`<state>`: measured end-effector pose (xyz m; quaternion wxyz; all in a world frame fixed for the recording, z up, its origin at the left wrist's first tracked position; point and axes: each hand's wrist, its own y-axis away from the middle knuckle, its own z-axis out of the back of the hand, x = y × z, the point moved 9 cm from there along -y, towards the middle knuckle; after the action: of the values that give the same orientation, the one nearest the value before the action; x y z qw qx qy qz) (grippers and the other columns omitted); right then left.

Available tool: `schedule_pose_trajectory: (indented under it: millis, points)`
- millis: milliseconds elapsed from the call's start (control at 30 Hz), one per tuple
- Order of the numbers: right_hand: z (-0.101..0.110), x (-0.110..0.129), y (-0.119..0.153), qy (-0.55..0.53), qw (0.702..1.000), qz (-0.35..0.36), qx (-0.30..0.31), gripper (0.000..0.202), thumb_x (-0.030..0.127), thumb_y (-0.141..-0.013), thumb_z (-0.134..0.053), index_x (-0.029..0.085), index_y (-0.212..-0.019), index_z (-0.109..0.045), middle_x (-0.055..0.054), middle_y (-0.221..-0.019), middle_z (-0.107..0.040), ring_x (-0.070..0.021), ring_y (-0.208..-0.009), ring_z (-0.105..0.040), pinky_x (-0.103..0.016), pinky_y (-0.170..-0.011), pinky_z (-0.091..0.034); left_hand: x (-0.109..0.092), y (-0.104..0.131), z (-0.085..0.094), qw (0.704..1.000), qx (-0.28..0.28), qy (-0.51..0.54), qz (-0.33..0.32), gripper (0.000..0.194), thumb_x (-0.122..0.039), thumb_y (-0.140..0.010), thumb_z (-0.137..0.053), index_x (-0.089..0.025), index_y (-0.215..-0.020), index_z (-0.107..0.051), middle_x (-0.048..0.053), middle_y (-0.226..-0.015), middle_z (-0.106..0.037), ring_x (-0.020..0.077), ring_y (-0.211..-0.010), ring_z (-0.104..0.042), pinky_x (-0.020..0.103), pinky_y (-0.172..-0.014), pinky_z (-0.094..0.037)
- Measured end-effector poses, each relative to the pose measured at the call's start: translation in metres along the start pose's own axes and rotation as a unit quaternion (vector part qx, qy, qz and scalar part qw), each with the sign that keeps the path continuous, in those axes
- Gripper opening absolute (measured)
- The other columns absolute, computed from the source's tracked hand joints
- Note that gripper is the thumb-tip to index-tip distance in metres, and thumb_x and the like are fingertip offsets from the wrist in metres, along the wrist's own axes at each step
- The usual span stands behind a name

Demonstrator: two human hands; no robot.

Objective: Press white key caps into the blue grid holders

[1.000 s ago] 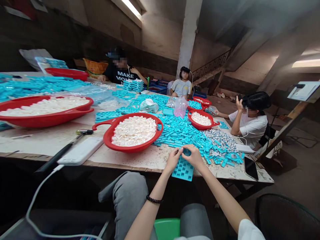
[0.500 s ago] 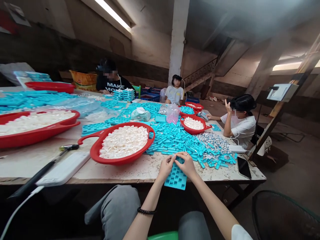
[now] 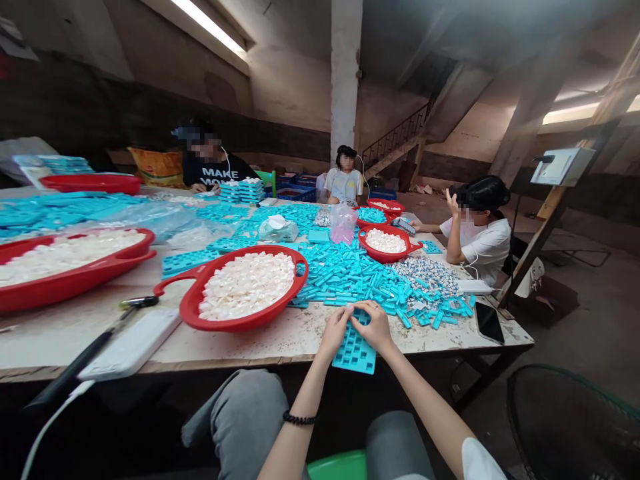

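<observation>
A blue plate (image 3: 356, 357) with rows of square holes juts out past the table's front edge, under both hands. At its far end my left hand (image 3: 336, 330) is closed, thumb and fingers pinched together. My right hand (image 3: 376, 328), with a ring on one finger, curls in from the other side, and its fingertips meet those of the left. Whatever lies between the fingertips is too small and covered to make out. Just beyond the hands spreads a heap of small blue plastic pieces (image 3: 345, 277).
A red basin (image 3: 235, 325) of white pieces stands left of the hands, another red basin (image 3: 75, 290) farther left. A hammer (image 3: 75, 363) and a white power bank (image 3: 131, 343) lie near the front edge. A phone (image 3: 489, 323) lies right. Several co-workers sit around the table.
The view has shifted slightly. Both hands stay together over the far end of the blue plate, fingertips still meeting.
</observation>
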<state>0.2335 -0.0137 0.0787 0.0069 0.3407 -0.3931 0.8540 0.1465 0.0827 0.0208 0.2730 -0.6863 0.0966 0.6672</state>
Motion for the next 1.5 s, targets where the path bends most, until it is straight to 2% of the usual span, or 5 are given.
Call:
schedule_pose_trajectory:
  millis: [167, 600, 800, 1000, 1500]
  points:
    - [0.003, -0.002, 0.001, -0.017, 1.000, -0.007, -0.011, 0.019, 0.025, -0.084, -0.068, 0.025, -0.102, -0.073, -0.003, -0.104, -0.074, -0.0226, -0.100, -0.067, -0.038, -0.095, -0.048, 0.002, 0.000, 0.001, 1.000, -0.005, 0.016, 0.017, 0.038, -0.054, -0.086, -0.053, -0.022, -0.088, -0.073, 0.008, -0.096, -0.074, 0.0273, -0.102, -0.064, 0.038, -0.091, -0.050]
    - [0.016, 0.004, 0.003, -0.034, 0.999, 0.023, -0.001, 0.037, 0.019, -0.085, -0.055, 0.023, -0.119, -0.067, -0.007, -0.118, -0.068, -0.0228, -0.108, -0.063, -0.037, -0.095, -0.052, -0.011, 0.000, 0.002, 1.000, -0.007, 0.009, -0.021, 0.048, -0.066, -0.077, -0.061, -0.019, -0.066, -0.060, 0.000, -0.065, -0.058, 0.0179, -0.067, -0.054, 0.028, -0.065, -0.043]
    - [0.096, -0.087, -0.020, 0.062, 0.991, -0.092, -0.080, 0.033, 0.025, -0.088, -0.050, 0.017, -0.114, -0.069, -0.011, -0.113, -0.069, -0.0225, -0.089, -0.066, -0.035, -0.076, -0.056, 0.003, -0.001, 0.019, 0.996, -0.070, 0.049, 0.023, 0.049, -0.069, -0.075, -0.062, -0.020, -0.076, -0.065, 0.004, -0.081, -0.069, 0.0263, -0.091, -0.062, 0.033, -0.082, -0.049]
    - [0.166, -0.193, -0.040, 0.303, 0.921, -0.242, 0.024, 0.025, 0.017, -0.082, -0.058, 0.015, -0.102, -0.074, -0.011, -0.099, -0.075, -0.0226, -0.092, -0.069, -0.029, -0.083, -0.050, 0.024, 0.000, 0.032, 0.978, -0.163, 0.090, 0.090, 0.043, -0.063, -0.085, -0.054, -0.024, -0.100, -0.066, 0.010, -0.119, -0.068, 0.0301, -0.123, -0.056, 0.038, -0.099, -0.045]
    - [0.167, -0.254, -0.047, 0.407, 0.843, -0.302, 0.181, 0.019, 0.011, -0.078, -0.059, 0.021, -0.077, -0.075, -0.014, -0.089, -0.074, -0.0307, -0.090, -0.071, -0.032, -0.068, -0.047, 0.018, 0.005, 0.025, 0.986, -0.134, 0.075, 0.058, 0.053, -0.071, -0.082, -0.053, -0.020, -0.089, -0.066, 0.010, -0.104, -0.073, 0.0305, -0.110, -0.062, 0.038, -0.091, -0.049]
